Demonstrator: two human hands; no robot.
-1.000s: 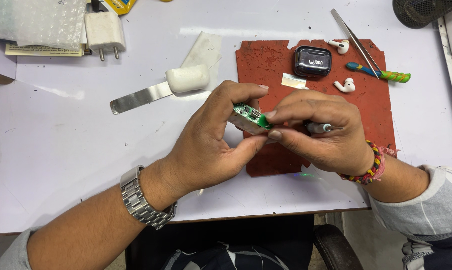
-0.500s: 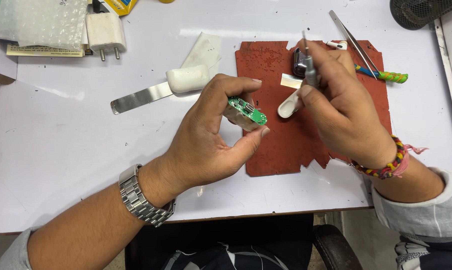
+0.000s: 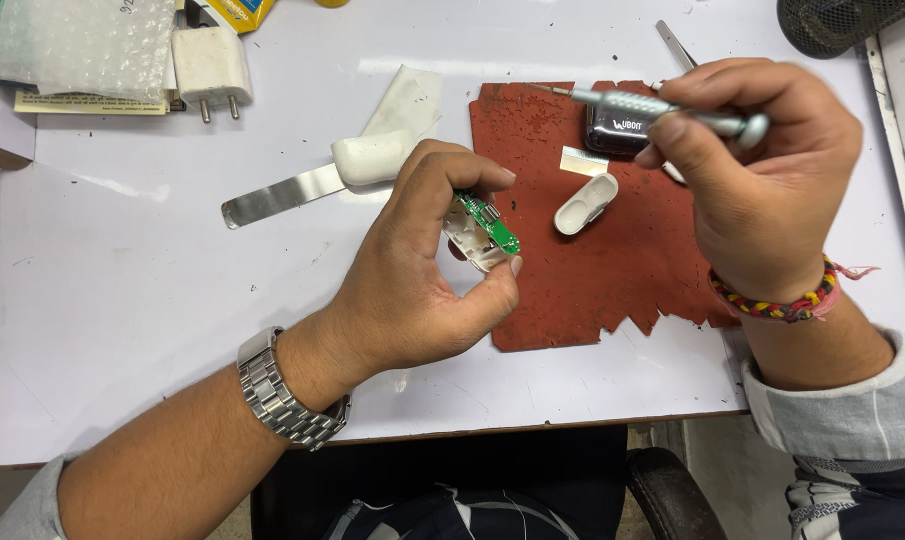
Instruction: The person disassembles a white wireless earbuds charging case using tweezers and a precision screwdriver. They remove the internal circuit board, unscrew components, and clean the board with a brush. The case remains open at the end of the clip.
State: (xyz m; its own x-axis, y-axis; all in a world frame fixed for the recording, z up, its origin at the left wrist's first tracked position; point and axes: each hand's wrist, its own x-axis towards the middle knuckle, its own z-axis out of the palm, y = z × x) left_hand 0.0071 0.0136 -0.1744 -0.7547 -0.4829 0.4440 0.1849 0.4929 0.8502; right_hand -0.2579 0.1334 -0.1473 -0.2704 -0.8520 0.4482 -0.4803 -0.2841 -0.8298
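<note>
My left hand point(image 3: 412, 290) pinches small green circuit board point(image 3: 490, 222) in white shell half, above white table point(image 3: 122, 300) beside red mat point(image 3: 612, 260). My right hand point(image 3: 762, 170) grips metal screwdriver point(image 3: 652, 106), tip pointing left, raised over mat. White case piece point(image 3: 586, 204) and dark earbud case point(image 3: 617, 135) lie on mat. White-handled metal spatula point(image 3: 317, 178) left of it.

left hand point(image 3: 422, 280): fingers pinched, palm up | right hand point(image 3: 762, 170): fist-gripped, raised

Between the left hand point(image 3: 422, 280) and the right hand point(image 3: 762, 180) the red mat point(image 3: 622, 270) lies open save for a white earbud shell point(image 3: 585, 204), while a metal spatula point(image 3: 312, 180) and charger plug point(image 3: 210, 65) crowd the desk point(image 3: 122, 330) farther left.
</note>
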